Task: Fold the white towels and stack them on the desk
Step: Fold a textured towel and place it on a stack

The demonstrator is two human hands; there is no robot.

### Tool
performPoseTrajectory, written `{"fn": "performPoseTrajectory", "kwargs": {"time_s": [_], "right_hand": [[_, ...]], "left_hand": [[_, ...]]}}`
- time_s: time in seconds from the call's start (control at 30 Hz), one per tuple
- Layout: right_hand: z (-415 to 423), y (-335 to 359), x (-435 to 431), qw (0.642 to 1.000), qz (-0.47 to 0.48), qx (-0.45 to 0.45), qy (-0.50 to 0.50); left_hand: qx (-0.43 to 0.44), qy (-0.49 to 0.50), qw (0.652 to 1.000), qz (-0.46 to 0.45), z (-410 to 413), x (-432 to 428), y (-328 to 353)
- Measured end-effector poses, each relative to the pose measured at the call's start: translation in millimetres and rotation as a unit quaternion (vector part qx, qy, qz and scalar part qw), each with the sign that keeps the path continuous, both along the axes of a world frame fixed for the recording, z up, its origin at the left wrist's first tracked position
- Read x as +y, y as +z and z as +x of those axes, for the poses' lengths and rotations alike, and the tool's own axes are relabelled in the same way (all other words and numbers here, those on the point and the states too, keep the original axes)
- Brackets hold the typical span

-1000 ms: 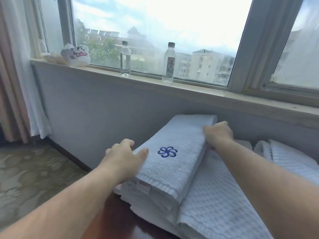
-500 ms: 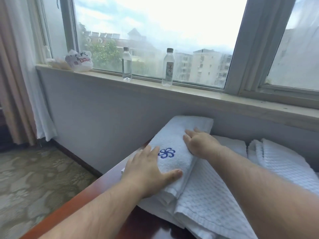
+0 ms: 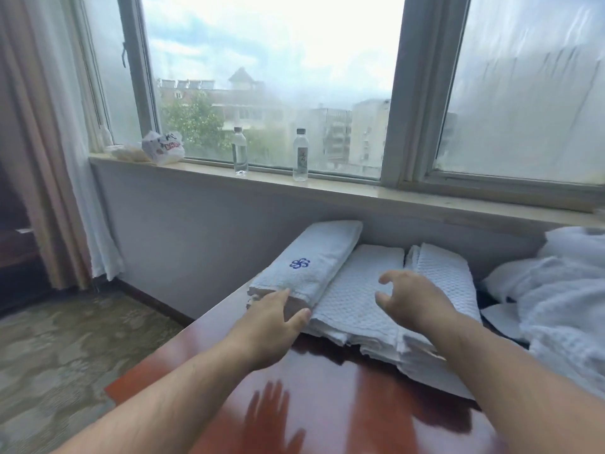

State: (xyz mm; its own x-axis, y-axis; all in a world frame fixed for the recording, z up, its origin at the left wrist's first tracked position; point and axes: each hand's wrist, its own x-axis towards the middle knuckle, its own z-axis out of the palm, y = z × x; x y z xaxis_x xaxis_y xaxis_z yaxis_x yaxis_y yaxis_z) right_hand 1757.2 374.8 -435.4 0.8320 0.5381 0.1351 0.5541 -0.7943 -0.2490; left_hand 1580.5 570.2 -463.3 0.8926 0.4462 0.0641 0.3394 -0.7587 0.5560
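1. Since half a second ago both hands have drawn back off the top of the folded towel with the blue flower emblem; the right hand, which then lay on it beside the emblem, is now off to its right.
2. Nearest is the glossy red-brown desk, its surface mirroring the left hand.
3. The left hand reaches forward with straight fingers, its fingertips touching the near end of the emblem towel; it grips nothing.
4. The right hand hovers with fingers spread and loosely curved above the waffle-weave towels, holding nothing; whether it touches them is unclear.
5. The emblem towel lies on the left edge of the stack, its length running away toward the wall, just left of the right hand.
6. A second folded waffle pile sits just right of the first, partly under the right forearm.
7. A heap of unfolded white towels lies at the far right.
8. Farthest, on the windowsill, stand two water bottles and a crumpled bag.
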Motion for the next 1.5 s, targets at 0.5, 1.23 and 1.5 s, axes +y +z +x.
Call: {"fn": "performPoseTrajectory", "kwargs": {"time_s": [0.5, 1.23, 1.5], "right_hand": [[-67.5, 15.8, -326.9, 0.91, 0.197, -0.293, -0.217], [52.2, -99.4, -383.4, 0.931, 0.23, -0.212, -0.187], [-0.1, -34.6, -396.8, 0.95, 0.098, -0.215, -0.202]], "left_hand": [[-0.063, -0.213, 0.975, 0.03, 32.5, -259.1, -1.0], [-0.204, -0.29, 0.932, 0.078, 216.1, -399.7, -92.7], [-0.091, -0.347, 0.933, 0.032, 158.6, -361.5, -51.1]]}}
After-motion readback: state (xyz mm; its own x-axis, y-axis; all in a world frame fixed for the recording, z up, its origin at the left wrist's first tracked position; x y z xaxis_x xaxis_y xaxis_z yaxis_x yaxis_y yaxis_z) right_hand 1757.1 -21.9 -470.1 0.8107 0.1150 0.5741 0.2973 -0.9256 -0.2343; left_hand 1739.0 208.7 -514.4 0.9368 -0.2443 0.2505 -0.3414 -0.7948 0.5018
